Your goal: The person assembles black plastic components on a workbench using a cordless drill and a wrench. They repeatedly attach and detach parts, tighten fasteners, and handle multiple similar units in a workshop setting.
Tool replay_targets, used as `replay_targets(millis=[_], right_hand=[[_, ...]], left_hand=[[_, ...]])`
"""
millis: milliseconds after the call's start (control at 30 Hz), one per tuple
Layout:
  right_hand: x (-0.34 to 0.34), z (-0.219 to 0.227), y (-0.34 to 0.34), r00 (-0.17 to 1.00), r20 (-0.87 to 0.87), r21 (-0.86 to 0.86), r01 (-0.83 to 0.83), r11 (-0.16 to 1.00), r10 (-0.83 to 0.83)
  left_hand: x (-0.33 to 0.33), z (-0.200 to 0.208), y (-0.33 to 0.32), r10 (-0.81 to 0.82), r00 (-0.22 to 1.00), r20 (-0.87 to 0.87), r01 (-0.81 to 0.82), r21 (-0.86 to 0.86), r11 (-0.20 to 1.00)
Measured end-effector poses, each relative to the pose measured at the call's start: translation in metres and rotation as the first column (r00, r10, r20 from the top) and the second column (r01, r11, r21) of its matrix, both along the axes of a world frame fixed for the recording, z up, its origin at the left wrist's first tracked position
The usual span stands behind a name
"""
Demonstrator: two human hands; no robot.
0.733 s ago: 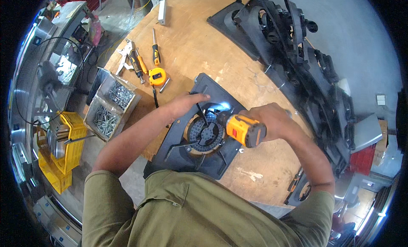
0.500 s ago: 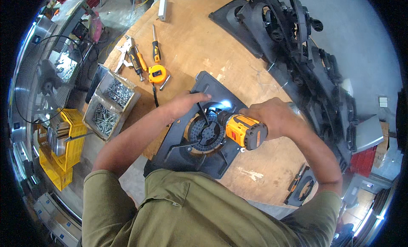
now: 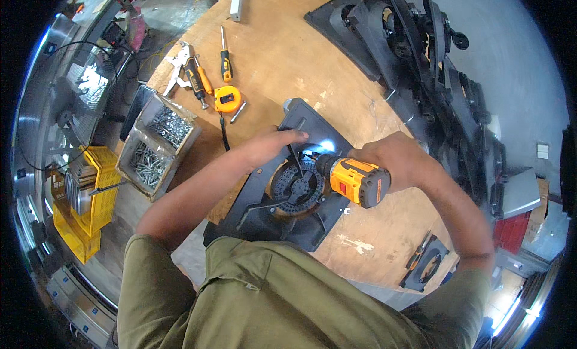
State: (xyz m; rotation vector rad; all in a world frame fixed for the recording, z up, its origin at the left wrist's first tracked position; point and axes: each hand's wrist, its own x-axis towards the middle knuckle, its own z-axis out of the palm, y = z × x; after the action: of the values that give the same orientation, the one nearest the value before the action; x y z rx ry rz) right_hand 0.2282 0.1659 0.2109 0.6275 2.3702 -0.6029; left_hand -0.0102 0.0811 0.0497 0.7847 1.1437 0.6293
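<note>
At edge of frame (image 3: 324,126), left fingers (image 3: 299,135), closure unclear; right fingers (image 3: 368,152) gripping drill (image 3: 354,180); tabletop (image 3: 282,54) beyond.

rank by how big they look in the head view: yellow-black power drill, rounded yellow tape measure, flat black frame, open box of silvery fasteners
1. Flat black frame
2. Box of fasteners
3. Power drill, partly hidden by the right hand
4. Tape measure

Wooden table (image 3: 288,54) above grey floor (image 3: 171,27)
</note>
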Motion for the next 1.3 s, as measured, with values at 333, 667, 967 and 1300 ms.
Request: replay_targets(millis=[333, 667, 967, 1300], right_hand=[[0.071, 0.009, -0.069, 0.936, -0.350, 0.225, 0.129, 0.966, -0.044], [0.136, -0.098, -0.279, 0.196, -0.465, -0.463, 0.778, 0.426, -0.863], [0.046, -0.067, -0.271, 0.358, -0.423, -0.492, 0.681, 0.543, -0.832], [0.035, -0.069, -0.240, 0.554, -0.432, -0.326, 0.640, 0.696, -0.712]], left_hand=[[-0.022, 0.021, -0.082, 0.220, 0.916, -0.336, -0.090, 0.363, 0.927], [-0.048, -0.065, -0.194, 0.189, 0.948, 0.256, -0.214, 0.077, 0.974], [0.012, -0.105, -0.167, 0.213, 0.774, 0.596, -0.221, -0.061, 0.973], [0.023, -0.119, -0.166, 0.282, 0.694, 0.662, -0.219, -0.180, 0.959]])
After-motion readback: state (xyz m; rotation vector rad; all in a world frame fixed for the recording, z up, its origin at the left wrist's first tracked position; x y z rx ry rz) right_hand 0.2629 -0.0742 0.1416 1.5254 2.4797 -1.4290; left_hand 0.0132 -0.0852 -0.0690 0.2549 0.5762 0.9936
